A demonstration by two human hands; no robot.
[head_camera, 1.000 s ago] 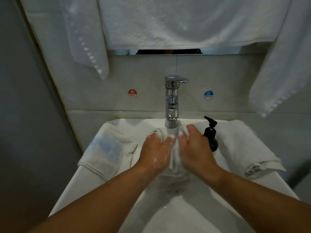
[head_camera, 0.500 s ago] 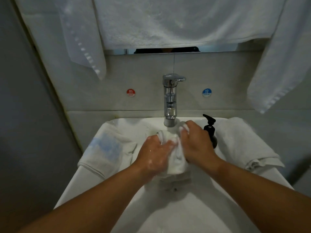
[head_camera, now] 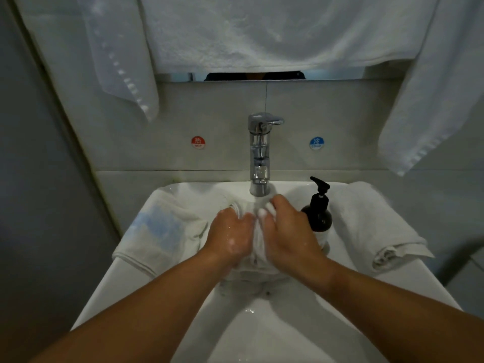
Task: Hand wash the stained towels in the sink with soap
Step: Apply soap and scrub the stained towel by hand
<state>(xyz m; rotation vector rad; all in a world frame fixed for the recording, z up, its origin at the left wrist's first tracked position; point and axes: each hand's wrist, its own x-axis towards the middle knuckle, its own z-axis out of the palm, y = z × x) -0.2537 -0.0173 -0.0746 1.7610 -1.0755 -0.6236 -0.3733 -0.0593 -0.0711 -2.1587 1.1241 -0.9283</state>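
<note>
Half hiding wet towel [head_camera: 258, 243], gripping it in left hand [head_camera: 230, 237] and right hand [head_camera: 288, 231]. Working just beside soap bottle [head_camera: 318, 213]; leaving sink [head_camera: 262, 336] open in front.

Tap [head_camera: 259, 153] at the back of the sink [head_camera: 262, 331], in the middle. Under the tap, a bunched towel [head_camera: 258, 239], squeezed between the left hand [head_camera: 230, 237] and the right hand [head_camera: 288, 231]. Just right of the right hand, a soap bottle [head_camera: 318, 210]. On the left rim, a folded towel [head_camera: 159, 231]; on the right rim, a second towel [head_camera: 372, 224]. High on the wall behind, hanging towels [head_camera: 262, 30].
</note>
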